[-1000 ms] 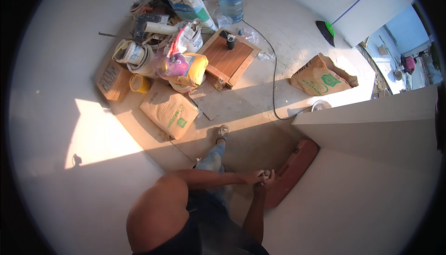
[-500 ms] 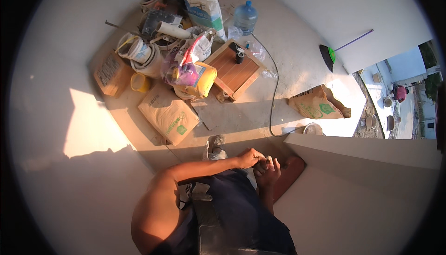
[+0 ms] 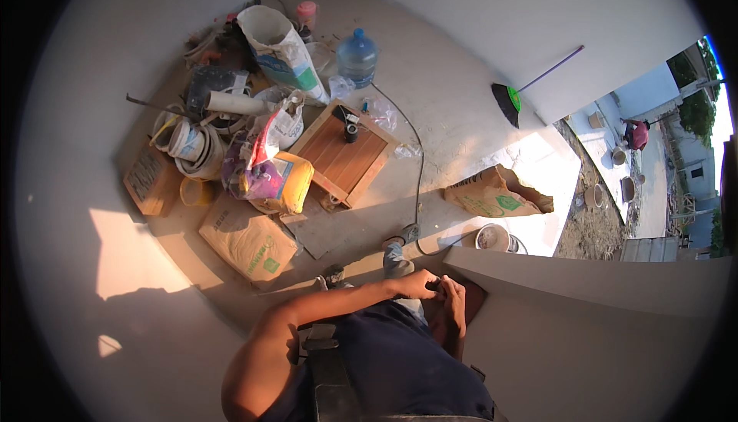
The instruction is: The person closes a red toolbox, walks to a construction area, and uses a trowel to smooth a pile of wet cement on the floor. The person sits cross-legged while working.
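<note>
My left hand and my right hand meet in front of my body, their fingers curled. Between them is a small dark thing, mostly covered by the fingers, whose kind I cannot make out. A reddish-brown panel shows behind my right hand, beside the low wall. My shoes are on the floor just beyond my hands, one ahead of the other.
To the left, buckets, sacks and a brown paper bag crowd the wall. A wooden panel box carries a black tool. Ahead lie a cable, a water jug, an open paper sack and a bucket. A broom leans right.
My view has shifted, and one foot has stepped forward. The fingers of my right hand, partly raised before, are now curled closer to my left hand.
</note>
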A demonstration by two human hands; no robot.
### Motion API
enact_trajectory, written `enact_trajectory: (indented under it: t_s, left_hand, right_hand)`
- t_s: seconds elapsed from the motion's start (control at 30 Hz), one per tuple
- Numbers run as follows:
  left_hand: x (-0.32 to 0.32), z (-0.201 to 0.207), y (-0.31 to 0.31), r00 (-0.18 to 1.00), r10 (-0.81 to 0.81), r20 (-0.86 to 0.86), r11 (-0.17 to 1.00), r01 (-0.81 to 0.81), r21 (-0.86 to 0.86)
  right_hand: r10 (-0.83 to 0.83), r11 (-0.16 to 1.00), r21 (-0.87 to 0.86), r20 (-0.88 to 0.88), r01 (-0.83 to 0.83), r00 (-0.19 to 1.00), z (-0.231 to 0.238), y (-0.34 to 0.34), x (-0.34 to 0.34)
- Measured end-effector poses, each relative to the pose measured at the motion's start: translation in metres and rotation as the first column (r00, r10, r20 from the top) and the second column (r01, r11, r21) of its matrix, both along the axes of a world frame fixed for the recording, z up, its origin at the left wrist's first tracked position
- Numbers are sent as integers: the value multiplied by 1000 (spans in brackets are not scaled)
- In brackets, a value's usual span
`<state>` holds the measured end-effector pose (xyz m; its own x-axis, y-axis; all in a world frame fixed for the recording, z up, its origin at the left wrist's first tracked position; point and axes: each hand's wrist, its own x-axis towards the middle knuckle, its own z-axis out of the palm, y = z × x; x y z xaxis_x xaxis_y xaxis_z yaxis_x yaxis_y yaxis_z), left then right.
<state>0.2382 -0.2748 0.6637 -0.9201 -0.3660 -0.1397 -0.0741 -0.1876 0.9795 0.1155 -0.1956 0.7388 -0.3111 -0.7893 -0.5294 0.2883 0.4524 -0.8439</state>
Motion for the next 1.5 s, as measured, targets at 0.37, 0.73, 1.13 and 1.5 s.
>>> enact_trajectory:
  t_s: [0.37, 0.73, 1.13, 1.5]
  left_hand:
    - [-135, 6, -140, 976, 204, 82, 765, -211, 608]
    - [-183, 9, -270, 741, 553, 380, 389, -633, 669]
    - [-256, 3, -493, 809, 525, 263, 456, -529, 716]
    - [-353, -28, -600, 979, 133, 151, 672, -201, 713]
  right_hand:
    - [515, 857, 82, -142, -508, 846, 0, -155, -185]
    - [704, 709, 34, -107, -705, 702, -4, -353, -231]
    - [623, 718, -91, -360, -691, 695, -4, -548, -289]
    - [413, 890, -59, -318, -452, 854, -13, -618, -375]
